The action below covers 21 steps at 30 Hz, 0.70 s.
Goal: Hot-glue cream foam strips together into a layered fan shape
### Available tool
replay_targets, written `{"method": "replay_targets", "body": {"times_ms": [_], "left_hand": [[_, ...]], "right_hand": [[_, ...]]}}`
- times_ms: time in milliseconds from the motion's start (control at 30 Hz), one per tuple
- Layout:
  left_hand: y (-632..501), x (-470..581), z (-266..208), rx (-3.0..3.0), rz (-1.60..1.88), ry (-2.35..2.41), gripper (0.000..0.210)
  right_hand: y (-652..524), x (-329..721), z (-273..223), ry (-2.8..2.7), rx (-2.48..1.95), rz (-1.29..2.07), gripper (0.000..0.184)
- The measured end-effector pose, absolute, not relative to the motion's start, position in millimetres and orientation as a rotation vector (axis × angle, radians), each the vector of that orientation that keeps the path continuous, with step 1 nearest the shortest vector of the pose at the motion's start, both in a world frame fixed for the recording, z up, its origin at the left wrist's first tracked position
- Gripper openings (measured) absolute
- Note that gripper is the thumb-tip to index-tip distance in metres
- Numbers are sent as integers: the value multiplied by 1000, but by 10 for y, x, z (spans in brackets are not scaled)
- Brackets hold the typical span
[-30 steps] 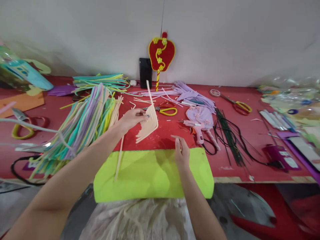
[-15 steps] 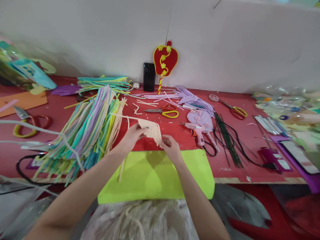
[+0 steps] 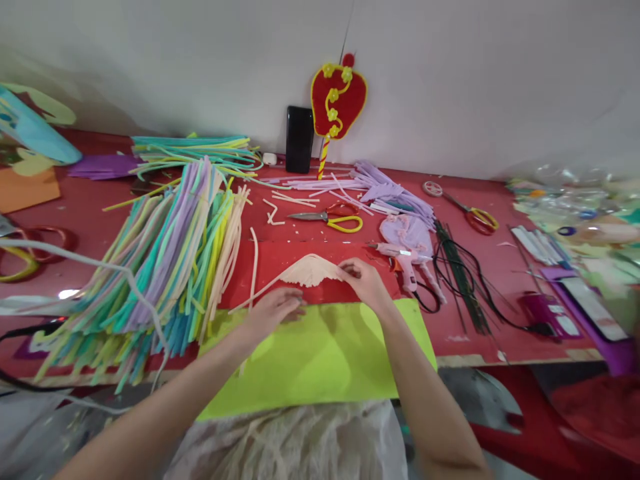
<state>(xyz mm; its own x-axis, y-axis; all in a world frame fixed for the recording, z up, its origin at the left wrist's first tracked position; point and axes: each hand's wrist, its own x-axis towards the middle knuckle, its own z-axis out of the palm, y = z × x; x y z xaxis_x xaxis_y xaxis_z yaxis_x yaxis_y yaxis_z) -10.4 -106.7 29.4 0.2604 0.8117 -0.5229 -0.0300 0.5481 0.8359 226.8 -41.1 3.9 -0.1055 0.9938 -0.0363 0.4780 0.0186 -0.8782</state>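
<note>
A pale peach fan-shaped piece made of pipe cleaners (image 3: 310,269) lies over the red mat, arched at the top, with one long strand trailing off to the lower left. At its right corner, the fingers of my right hand (image 3: 366,281) are pinched on it. My left hand (image 3: 277,309) hovers just below its left side, fingers stretched out and holding nothing. Beneath the hands spreads a yellow-green sheet (image 3: 320,353). A loose peach pipe cleaner (image 3: 255,257) lies left of the piece. Behind it rest yellow-and-red-handled scissors (image 3: 327,218).
A big bundle of multicoloured pipe cleaners (image 3: 165,247) lies left. To the right are a pink glue gun (image 3: 404,261), lilac pipe cleaners (image 3: 395,190) and dark green wires (image 3: 463,280). A black phone (image 3: 299,140) and a red fan-shaped ornament (image 3: 339,100) stand against the wall.
My left hand has let go of the peach piece and moved down. The piece has turned, its scalloped edge now facing down, while my right hand keeps its corner. The view has shifted slightly.
</note>
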Motion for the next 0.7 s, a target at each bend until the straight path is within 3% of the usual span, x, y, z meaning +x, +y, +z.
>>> {"method": "replay_targets", "body": {"times_ms": [133, 300, 500, 700], "left_hand": [[-1197, -98, 438, 1532, 435, 1252, 20], [-1062, 115, 481, 2322, 393, 1397, 45], [-870, 310, 224, 2433, 187, 1622, 61], [-824, 276, 65, 2515, 148, 1630, 63]], "right_hand": [[-361, 2285, 19, -1706, -1556, 986, 18], [-359, 2216, 61, -1774, -1542, 945, 15], [-377, 2227, 44, -1808, -1505, 792, 15], [-366, 2290, -34, -1877, -1471, 669, 15]]}}
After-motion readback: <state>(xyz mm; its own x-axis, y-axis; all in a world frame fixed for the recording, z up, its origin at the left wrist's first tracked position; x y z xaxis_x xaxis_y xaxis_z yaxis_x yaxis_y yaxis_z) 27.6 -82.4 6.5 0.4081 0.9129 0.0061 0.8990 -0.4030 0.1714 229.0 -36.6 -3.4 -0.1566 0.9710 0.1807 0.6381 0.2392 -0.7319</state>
